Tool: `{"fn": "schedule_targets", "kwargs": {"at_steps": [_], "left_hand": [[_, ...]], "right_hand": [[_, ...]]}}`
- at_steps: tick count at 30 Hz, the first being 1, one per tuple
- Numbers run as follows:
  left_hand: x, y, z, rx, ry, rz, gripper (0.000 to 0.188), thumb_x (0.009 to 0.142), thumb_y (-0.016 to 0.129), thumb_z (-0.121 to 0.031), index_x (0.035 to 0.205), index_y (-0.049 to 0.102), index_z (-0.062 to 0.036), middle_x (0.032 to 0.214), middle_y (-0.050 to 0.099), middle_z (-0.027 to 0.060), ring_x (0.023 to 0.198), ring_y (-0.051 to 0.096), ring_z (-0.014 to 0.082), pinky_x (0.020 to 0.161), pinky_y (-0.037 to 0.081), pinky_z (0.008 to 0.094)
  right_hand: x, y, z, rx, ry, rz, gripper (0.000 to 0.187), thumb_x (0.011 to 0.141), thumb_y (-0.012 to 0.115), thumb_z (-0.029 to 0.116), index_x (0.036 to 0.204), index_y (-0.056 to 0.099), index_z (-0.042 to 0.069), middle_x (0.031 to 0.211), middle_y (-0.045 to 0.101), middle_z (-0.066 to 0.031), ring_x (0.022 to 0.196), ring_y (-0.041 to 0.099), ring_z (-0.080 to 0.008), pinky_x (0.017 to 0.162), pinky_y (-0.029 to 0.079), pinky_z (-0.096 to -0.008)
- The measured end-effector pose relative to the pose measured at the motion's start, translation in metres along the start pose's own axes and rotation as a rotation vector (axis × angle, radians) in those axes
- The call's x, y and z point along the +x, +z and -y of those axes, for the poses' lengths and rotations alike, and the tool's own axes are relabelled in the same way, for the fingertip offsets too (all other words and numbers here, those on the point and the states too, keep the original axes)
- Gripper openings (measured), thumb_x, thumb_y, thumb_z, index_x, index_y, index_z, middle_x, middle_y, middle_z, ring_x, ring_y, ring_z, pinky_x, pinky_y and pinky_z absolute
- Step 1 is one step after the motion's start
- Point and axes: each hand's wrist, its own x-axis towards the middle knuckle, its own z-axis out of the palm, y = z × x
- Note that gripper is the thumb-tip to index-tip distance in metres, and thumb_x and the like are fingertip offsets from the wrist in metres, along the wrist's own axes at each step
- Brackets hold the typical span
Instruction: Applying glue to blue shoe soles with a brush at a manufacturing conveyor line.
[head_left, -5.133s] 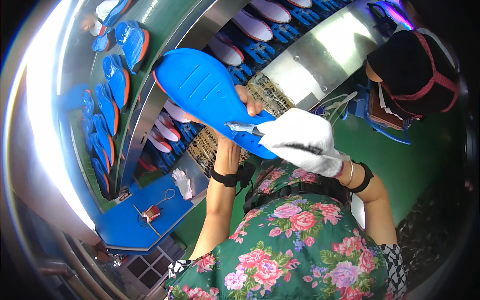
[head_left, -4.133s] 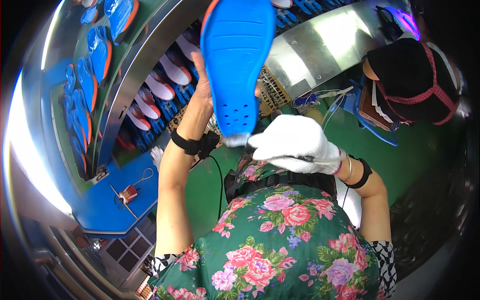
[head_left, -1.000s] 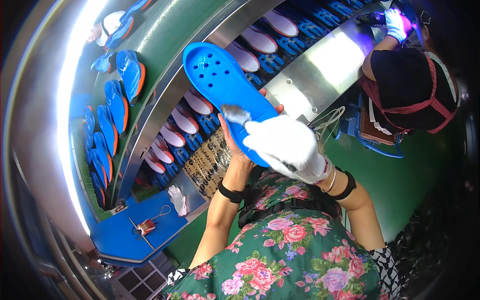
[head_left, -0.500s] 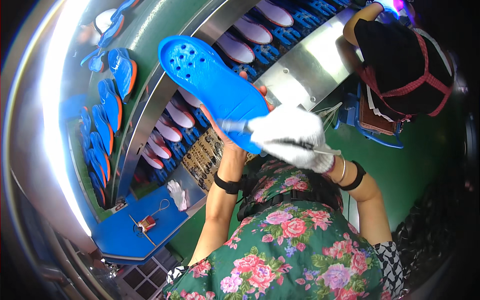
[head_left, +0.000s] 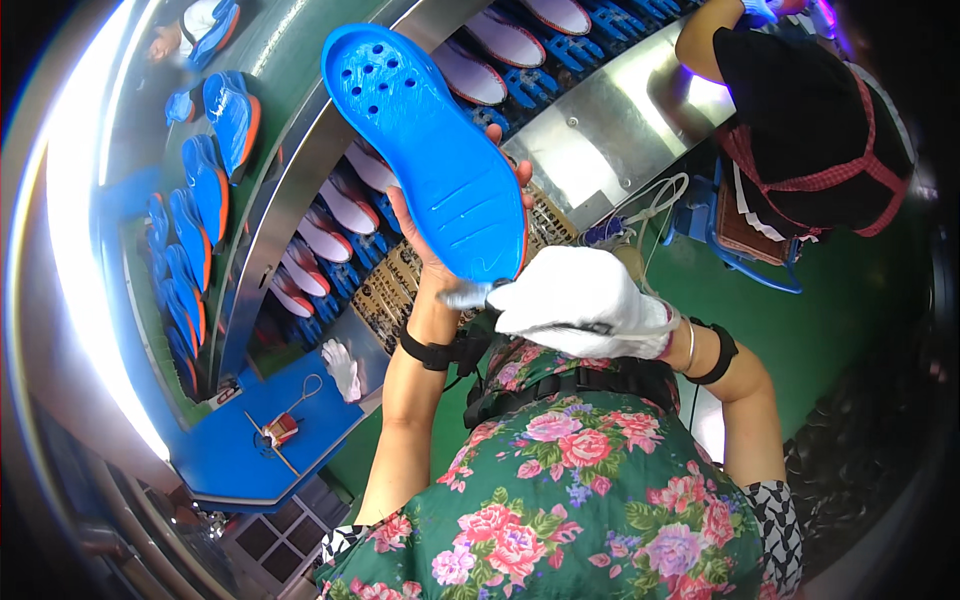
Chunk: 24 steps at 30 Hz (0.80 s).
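Note:
A blue shoe sole [head_left: 455,180] with a wet-looking sheen lies tilted in front of me, inner side up. Several small holes dot its far, wider end, and thin ridges cross the nearer part. My left hand [head_left: 432,255], bare, is closed round it from beneath, with the thumb along the left edge and fingertips showing at the right. My right hand [head_left: 580,305], in a white knitted glove, is closed on a brush [head_left: 466,297]. The brush's pale bristles are close to the sole's near end, by my left wrist; whether they touch it is unclear.
More blue soles with orange edges [head_left: 206,195] stand on a green conveyor belt [head_left: 285,65] at left. Below its metal rim are rows of pale shoe uppers [head_left: 325,240]. A blue side table [head_left: 230,470] bears a loose glove [head_left: 341,370]. A person [head_left: 800,130] works at far right.
The sole has risen and turned a little more upright in my left hand. The brush has moved from across the sole's near part down past its near end.

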Motion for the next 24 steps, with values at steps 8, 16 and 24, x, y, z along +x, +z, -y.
{"fn": "schedule_targets", "kwargs": {"at_steps": [8,16,24], "left_hand": [[0.001,-0.019,-0.019,0.016,-0.158,0.022,0.121,0.089,0.065,-0.081,0.172,0.026,-0.0029,0.167,0.041,0.0241,0.131,0.061,0.0530,0.103,0.059,0.0651],[0.004,-0.015,-0.027,0.004,-0.296,0.019,0.120,0.089,0.071,-0.073,0.170,0.026,0.0020,0.156,0.050,0.0271,0.128,0.060,0.0529,0.102,0.060,0.0623],[0.010,-0.019,-0.038,-0.002,-0.342,0.050,0.098,0.096,0.065,-0.062,0.170,0.037,-0.0024,0.168,0.044,0.0310,0.145,0.053,0.0560,0.123,0.041,0.0691]], "right_hand": [[-0.008,0.003,0.005,-0.178,0.008,-0.010,0.026,0.088,0.087,0.010,0.113,0.082,0.011,0.113,0.082,-0.0083,0.096,0.077,-0.0285,0.081,0.062,-0.0405],[-0.006,-0.008,-0.003,-0.009,0.299,-0.137,0.014,0.088,0.085,0.006,0.101,0.085,0.009,0.107,0.084,-0.0102,0.091,0.078,-0.0250,0.082,0.062,-0.0370],[-0.011,-0.002,0.010,0.089,0.088,0.127,0.026,0.086,0.086,0.006,0.112,0.084,0.011,0.114,0.082,-0.0128,0.093,0.077,-0.0279,0.079,0.062,-0.0409]]}}
